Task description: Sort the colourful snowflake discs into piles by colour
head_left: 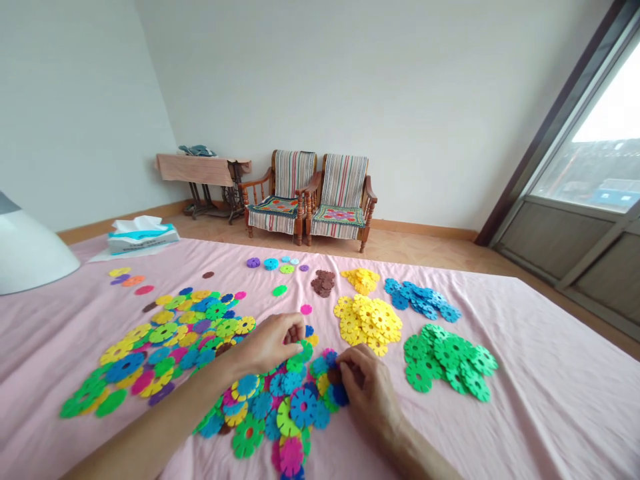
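Over a mixed heap of plastic snowflake discs (304,405), my left hand (270,343) is curled with thumb and fingers close together. A green snowflake disc (299,355) lies right at its fingertips; whether it is gripped I cannot tell. My right hand (369,381) is at the heap's right edge, fingers bent in a pinch beside a brown disc (334,377) and a dark blue disc (341,395). What its fingertips hold, if anything, is hidden. More mixed discs (165,333) spread left, partly behind my left forearm.
Single-colour piles lie to the right: yellow (370,320), green (447,360), blue (423,300) and brown (323,283). Several small discs (271,264) sit near the far edge. A tissue box (144,240) and a white rounded object (33,257) are on the left of the pink cloth (540,373).
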The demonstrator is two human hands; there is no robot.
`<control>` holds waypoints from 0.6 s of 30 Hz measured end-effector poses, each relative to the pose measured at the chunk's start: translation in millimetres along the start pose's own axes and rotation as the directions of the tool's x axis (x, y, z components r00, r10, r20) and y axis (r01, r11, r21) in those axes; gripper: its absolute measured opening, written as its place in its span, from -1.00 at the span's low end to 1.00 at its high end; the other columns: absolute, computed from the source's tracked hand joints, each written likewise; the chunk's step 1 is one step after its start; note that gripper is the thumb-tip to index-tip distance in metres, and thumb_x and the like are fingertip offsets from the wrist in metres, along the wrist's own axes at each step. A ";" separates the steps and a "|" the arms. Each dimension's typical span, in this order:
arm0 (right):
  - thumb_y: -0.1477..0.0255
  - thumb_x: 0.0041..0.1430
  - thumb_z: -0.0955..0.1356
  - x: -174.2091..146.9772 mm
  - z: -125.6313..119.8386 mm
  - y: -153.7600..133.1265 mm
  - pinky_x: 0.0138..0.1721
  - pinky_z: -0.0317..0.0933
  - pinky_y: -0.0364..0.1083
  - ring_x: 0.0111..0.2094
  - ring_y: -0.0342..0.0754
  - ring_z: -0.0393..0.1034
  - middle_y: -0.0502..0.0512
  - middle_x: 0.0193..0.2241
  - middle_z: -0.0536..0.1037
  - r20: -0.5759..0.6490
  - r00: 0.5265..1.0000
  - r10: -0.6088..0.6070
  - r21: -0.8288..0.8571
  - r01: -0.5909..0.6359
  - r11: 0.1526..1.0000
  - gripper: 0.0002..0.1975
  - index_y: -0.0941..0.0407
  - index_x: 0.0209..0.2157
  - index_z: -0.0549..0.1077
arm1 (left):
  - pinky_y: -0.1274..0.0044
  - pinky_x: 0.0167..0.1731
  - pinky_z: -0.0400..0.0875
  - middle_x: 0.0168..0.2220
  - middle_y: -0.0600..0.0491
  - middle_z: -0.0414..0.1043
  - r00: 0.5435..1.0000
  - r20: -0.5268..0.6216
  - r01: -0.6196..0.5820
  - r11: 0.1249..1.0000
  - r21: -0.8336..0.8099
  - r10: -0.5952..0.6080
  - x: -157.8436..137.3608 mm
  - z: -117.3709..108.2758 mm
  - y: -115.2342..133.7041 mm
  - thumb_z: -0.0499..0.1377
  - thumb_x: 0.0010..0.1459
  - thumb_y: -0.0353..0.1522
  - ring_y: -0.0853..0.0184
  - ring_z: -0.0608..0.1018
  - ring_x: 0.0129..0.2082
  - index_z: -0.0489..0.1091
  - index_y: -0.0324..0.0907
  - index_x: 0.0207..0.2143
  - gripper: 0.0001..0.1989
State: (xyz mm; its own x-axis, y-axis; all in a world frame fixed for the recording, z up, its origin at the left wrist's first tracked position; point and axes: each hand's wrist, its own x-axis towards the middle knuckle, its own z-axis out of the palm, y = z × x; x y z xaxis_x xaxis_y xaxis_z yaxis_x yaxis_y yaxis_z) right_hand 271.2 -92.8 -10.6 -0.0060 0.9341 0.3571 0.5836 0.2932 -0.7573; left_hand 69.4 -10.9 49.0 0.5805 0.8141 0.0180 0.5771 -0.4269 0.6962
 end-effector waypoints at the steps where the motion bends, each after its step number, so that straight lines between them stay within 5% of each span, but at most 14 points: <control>1: 0.48 0.20 0.23 -0.9 -1.0 -1.7 -0.31 0.20 -0.13 -0.34 -0.07 0.36 0.07 -0.41 0.46 -0.002 1.000 -0.024 0.009 0.024 1.000 -0.82 0.11 -0.36 0.47 | 0.61 -0.45 0.26 -0.50 0.16 0.33 0.999 -0.043 0.004 0.999 -0.034 -0.006 -2.7 -1.2 2.9 0.12 -0.06 -0.43 0.40 0.40 -0.47 0.28 -0.18 -0.45 -0.94; 6: 0.40 0.22 0.26 -9.9 0.2 -12.7 -0.25 0.23 -0.14 -0.29 -0.09 0.36 0.06 -0.34 0.48 0.002 0.988 -0.154 0.107 0.152 0.982 -0.82 0.09 -0.16 0.42 | 0.61 -0.47 0.28 -0.50 0.16 0.33 0.996 -0.089 0.008 0.990 -0.141 -0.020 -21.3 12.2 31.9 0.10 -0.01 -0.43 0.42 0.39 -0.48 0.29 -0.18 -0.45 -0.99; 11: 0.36 0.23 0.23 -5.8 -9.9 -15.5 -0.38 0.22 -0.16 -0.44 -0.12 0.34 0.02 -0.49 0.47 -0.069 0.994 -0.083 0.083 0.088 0.993 -0.81 0.10 -0.37 0.42 | 0.59 -0.38 0.32 -0.42 0.12 0.43 0.988 -0.151 -0.032 0.990 -0.137 0.011 -33.3 27.2 37.9 0.11 0.06 -0.40 0.38 0.46 -0.39 0.32 -0.17 -0.40 -0.98; 18: 0.23 0.08 0.29 10.4 -111.3 29.0 -0.45 0.27 -0.11 -0.49 -0.03 0.43 0.08 -0.50 0.57 -0.203 0.969 0.144 -0.169 -0.179 0.969 -0.75 0.09 -0.37 0.51 | 0.57 -0.36 0.35 -0.47 0.12 0.43 0.929 -0.367 0.011 0.997 -0.082 -0.041 -37.5 11.2 5.1 0.06 0.16 -0.31 0.36 0.49 -0.41 0.31 -0.15 -0.43 -0.86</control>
State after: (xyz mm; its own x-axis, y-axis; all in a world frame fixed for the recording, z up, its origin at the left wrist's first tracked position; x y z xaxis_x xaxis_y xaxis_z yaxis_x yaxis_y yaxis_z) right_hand 378.4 -97.3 32.0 0.2429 0.9056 0.3477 0.7037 0.0822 -0.7057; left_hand 57.0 -48.1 43.8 0.3053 0.9184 0.2516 0.5344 -0.3839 0.7530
